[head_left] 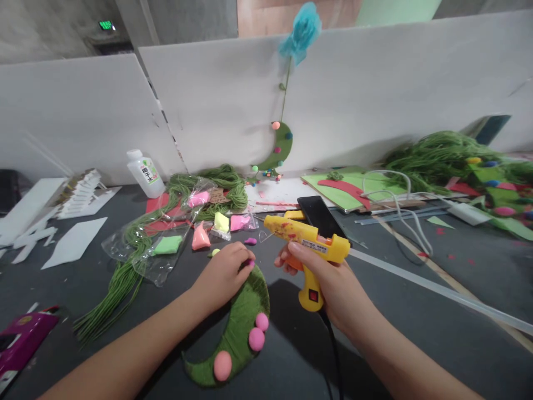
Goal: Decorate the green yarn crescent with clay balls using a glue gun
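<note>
My right hand (320,272) is wrapped round a yellow hot glue gun (310,236), its nozzle pointing left and a long clear glue stick (437,294) running out of its back. Under my left hand (222,272) lies a green, yarn-wrapped crescent (239,328) on the dark table. The left fingers are closed on a small pink ball (251,263) at the crescent's upper end, and they partly hide it. Two pink balls (257,338) sit on the crescent's right edge. Nearer its lower tip is a larger salmon-coloured ball (222,365).
Packets of coloured clay (200,236), green yarn (133,266) and a white bottle (145,173) stand or lie beyond my left hand. Behind the glue gun is a black phone (320,216). A decorated crescent with a blue flower (306,30) leans against the white partition (216,100).
</note>
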Demonstrator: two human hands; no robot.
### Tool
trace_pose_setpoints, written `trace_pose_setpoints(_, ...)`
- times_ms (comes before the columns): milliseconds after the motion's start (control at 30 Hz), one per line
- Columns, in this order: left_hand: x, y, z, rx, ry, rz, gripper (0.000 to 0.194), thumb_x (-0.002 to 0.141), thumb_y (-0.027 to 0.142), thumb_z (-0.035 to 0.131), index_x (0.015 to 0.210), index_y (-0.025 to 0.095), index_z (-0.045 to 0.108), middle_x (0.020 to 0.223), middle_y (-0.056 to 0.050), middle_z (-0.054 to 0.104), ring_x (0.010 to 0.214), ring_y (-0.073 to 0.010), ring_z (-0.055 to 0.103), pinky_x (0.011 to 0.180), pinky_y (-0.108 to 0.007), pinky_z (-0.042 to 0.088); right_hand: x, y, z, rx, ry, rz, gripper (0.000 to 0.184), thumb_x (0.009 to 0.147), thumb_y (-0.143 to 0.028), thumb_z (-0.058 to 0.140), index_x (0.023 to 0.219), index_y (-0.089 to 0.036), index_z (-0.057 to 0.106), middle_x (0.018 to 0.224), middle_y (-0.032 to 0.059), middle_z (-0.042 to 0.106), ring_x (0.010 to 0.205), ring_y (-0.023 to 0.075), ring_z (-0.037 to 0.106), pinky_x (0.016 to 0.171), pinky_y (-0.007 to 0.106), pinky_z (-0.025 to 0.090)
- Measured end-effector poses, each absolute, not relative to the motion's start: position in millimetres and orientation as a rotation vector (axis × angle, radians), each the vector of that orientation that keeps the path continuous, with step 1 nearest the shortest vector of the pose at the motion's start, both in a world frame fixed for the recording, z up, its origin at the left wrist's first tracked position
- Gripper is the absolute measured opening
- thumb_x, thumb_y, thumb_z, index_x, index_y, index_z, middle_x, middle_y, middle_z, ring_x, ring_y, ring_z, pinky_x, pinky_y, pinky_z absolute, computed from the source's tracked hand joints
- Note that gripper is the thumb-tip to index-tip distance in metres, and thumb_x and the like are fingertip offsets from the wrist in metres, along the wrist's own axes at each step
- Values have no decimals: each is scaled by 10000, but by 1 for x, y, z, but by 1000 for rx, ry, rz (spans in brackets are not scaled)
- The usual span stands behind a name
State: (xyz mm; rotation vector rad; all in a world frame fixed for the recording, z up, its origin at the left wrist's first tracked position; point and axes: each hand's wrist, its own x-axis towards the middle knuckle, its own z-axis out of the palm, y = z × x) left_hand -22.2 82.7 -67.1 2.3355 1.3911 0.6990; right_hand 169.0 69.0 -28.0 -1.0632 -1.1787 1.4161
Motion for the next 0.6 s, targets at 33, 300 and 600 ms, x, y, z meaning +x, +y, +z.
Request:
trace_pose_setpoints(33, -23, 83, -68, 2332, 1389, 703, 131, 862, 152, 500, 850, 166, 631, 878, -52, 629, 877, -186, 585, 827, -328, 477, 169, 69, -29, -1062, -1176, 1414, 228, 758, -413, 674, 731, -187, 661, 733, 31, 662, 719, 191, 578, 688, 316, 447)
trace_pose_setpoints(300, -22, 85, -70, 2346, 1394, 698, 198, 863, 161, 501, 1006, 147, 637, 977, -85, 654, 977, -203, 586, 910, -355, 455, 167, 69, -29, -1071, -1144, 1418, 217, 728, -420, 698, 729, -203, 681, 712, 23, 671, 710, 187, 585, 671, 302, 451)
trace_pose_setpoints(600, -21, 86, -65, 2385, 1382, 622, 215, 840, 126, 498, 1000, 165, 637, 968, -80, 662, 956, -209, 590, 888, -370, 464, 167, 69, -27, -1091, -1154, 1419, 249, 717, -434, 698, 686, -188, 675, 717, 41, 678, 702, 183, 569, 678, 306, 445)
